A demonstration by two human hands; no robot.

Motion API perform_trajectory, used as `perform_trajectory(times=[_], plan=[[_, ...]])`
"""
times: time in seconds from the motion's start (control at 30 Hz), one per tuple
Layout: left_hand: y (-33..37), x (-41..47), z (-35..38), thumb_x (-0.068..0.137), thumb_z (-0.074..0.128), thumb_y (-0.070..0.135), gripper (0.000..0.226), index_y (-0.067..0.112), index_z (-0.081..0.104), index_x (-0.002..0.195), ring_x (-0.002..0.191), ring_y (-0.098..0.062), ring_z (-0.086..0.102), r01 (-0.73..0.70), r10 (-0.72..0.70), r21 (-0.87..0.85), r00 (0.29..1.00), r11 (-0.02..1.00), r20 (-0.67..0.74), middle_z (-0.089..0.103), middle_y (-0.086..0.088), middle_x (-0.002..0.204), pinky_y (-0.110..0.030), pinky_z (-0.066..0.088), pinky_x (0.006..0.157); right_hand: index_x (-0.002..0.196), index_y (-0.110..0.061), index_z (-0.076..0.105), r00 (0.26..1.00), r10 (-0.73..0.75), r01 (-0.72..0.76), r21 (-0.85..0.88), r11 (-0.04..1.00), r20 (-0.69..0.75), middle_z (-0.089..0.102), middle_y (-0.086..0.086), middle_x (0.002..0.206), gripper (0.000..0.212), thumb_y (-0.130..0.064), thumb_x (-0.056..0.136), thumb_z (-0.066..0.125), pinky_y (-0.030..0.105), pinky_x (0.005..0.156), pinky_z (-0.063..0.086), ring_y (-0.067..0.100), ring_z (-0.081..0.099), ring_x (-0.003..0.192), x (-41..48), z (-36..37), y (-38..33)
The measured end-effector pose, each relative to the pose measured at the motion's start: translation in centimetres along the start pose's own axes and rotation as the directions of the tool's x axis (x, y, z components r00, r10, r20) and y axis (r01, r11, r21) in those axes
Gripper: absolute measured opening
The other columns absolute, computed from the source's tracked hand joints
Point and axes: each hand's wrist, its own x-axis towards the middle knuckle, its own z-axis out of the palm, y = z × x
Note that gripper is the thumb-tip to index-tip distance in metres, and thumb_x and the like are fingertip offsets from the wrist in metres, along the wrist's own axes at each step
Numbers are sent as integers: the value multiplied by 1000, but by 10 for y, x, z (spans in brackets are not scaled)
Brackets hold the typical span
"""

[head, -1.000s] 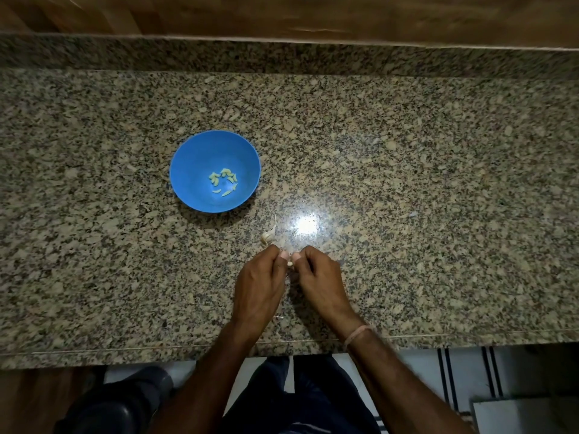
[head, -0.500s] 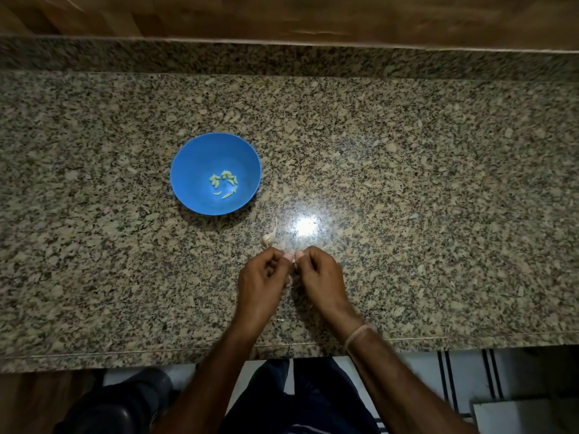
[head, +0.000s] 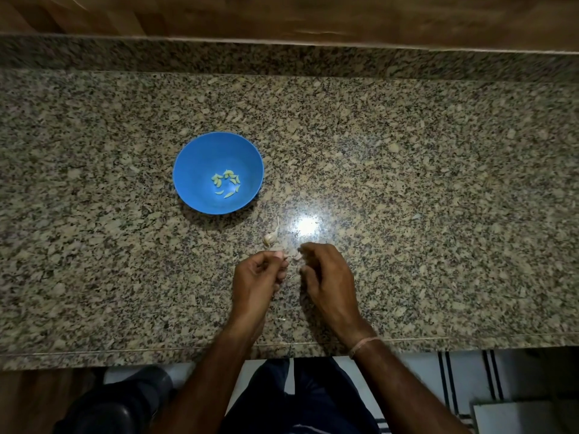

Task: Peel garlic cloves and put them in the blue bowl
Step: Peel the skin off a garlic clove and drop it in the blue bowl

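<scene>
Nearer me than the blue bowl (head: pixel 194 170) and garlic bulb (head: pixel 269 239), left hand (head: pixel 255 278) and right hand (head: pixel 330 285) curl; whether either grip holds anything, I cannot tell.

One view only, head-worn, wide-angle: looks steeply down on the granite counter (head: pixel 407 183) from over its near edge, close in. Counter's far edge and a wood panel (head: pixel 282 14) cross the top; floor (head: pixel 463 380) shows below the near edge.

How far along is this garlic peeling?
Done: several peeled cloves lie in the blue bowl. In hand: the left hand and right hand are curled close together; any clove between them is too small to see. Left: an apparently unpeeled garlic piece waits on the counter.
</scene>
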Motion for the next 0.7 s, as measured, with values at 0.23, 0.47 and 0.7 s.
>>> perform_trajectory(times=[0.23,0.47,0.7], plan=[[-6,0,-1,103,60,35,21,29,77,93,85,-11,74,-175,177,382,984,907,31,77,8,87,-45,62,80,90,-10,76,977,210,-206,476,855,45,76,1,83,5,-9,94,74,33,73,62,16,75,81,5,-3,-19],[-3,-13,-6,98,68,21,18,35,75,107,100,-6,67,-453,472,504,876,735,99,72,19,103,-39,58,78,85,-14,78,955,237,-297,516,803,181,78,5,82,17,-26,97,73,44,81,62,25,75,82,6,-4,-20],[-11,4,-53,95,72,20,13,29,72,104,94,-12,63,-288,532,697,832,657,-157,67,13,103,-30,50,67,96,-17,79,959,262,-283,445,850,110,79,-6,93,10,-20,99,71,33,88,61,8,74,91,7,0,-17]])
